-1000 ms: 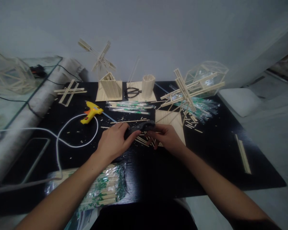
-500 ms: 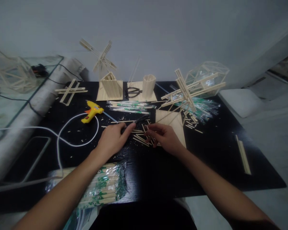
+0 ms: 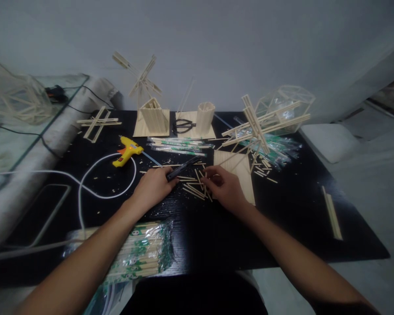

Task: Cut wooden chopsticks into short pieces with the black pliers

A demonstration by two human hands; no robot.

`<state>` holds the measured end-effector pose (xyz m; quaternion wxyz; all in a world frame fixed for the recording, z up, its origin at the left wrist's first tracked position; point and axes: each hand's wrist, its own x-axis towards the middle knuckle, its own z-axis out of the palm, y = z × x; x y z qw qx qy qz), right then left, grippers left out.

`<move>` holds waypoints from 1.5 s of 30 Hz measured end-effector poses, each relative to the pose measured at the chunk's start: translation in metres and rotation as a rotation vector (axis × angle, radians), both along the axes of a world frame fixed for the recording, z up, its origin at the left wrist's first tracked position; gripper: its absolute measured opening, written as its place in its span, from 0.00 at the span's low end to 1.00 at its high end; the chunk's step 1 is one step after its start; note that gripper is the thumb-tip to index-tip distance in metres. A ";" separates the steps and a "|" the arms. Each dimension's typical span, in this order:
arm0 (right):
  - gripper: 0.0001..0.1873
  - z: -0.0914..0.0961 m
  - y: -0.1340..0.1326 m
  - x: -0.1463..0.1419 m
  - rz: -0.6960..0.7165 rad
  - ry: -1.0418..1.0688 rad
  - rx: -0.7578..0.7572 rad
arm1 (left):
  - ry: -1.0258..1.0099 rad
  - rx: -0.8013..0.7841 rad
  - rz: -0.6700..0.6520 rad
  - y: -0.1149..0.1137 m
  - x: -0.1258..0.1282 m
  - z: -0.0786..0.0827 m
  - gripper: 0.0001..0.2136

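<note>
Our left hand point(image 3: 153, 186) rests on the black table point(image 3: 216, 245) with its fingers closed on the near end of a black tool point(image 3: 184, 168), which lies slanting away toward the upper right. Our right hand point(image 3: 225, 187) sits just beside it, fingers bent down into a scatter of short cut sticks point(image 3: 193, 186); we cannot tell whether it pinches one or only touches them. The sticks lie between our two hands and under the tool's far end.

Right behind our right hand lies a flat square wooden panel point(image 3: 236, 168), partly covered by the hand. Above it a frame of crossed sticks point(image 3: 259, 124) leans over the panel's far edge, with a clear plastic container point(image 3: 282, 107) behind it. A row of wrapped chopsticks point(image 3: 177, 146) lies beyond the tool. To the left a yellow glue gun point(image 3: 127, 151) lies on its side, its white cable point(image 3: 85, 188) looping past our left wrist. At the back stand a small stick windmill point(image 3: 151, 118), scissors point(image 3: 183, 126) and a stick cup point(image 3: 205, 116). A pack of chopsticks point(image 3: 141, 253) lies under our left forearm.
</note>
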<state>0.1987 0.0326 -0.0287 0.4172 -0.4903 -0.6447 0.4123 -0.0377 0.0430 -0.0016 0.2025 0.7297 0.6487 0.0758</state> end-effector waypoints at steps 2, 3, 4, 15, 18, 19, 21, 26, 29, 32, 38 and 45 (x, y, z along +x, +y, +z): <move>0.11 -0.002 0.001 0.001 -0.009 -0.021 0.005 | 0.016 -0.016 -0.013 0.000 0.001 0.000 0.10; 0.11 -0.003 0.002 0.001 -0.011 -0.044 0.015 | 0.026 -0.019 -0.019 0.000 0.001 0.000 0.10; 0.10 -0.003 0.002 0.001 -0.011 -0.067 0.028 | 0.036 -0.020 -0.028 0.000 0.001 -0.001 0.10; 0.09 -0.009 0.000 -0.002 0.037 -0.304 0.244 | 0.072 0.007 -0.051 0.003 -0.004 0.000 0.13; 0.07 -0.011 0.000 -0.002 0.056 -0.349 0.275 | 0.103 0.029 0.014 0.004 -0.007 0.002 0.13; 0.06 -0.011 0.000 -0.002 0.058 -0.355 0.276 | 0.111 0.024 0.024 0.005 -0.008 0.002 0.13; 0.05 -0.011 0.000 -0.002 0.066 -0.363 0.279 | 0.121 0.009 0.022 0.006 -0.010 0.001 0.13; 0.03 -0.012 -0.001 -0.001 0.084 -0.370 0.293 | 0.169 0.004 -0.002 0.006 -0.010 -0.001 0.13; 0.04 -0.013 0.000 -0.001 0.099 -0.370 0.287 | 0.209 0.028 -0.050 0.004 -0.009 -0.001 0.13; 0.04 -0.011 0.000 -0.002 0.072 -0.347 0.275 | 0.189 0.095 -0.077 0.002 -0.007 0.002 0.13; 0.14 -0.002 -0.001 -0.005 -0.002 -0.040 0.006 | -0.160 0.163 -0.104 -0.005 0.000 0.011 0.11; 0.14 0.011 -0.001 -0.005 0.129 0.346 -0.208 | -0.334 0.159 -0.257 -0.016 0.007 0.014 0.07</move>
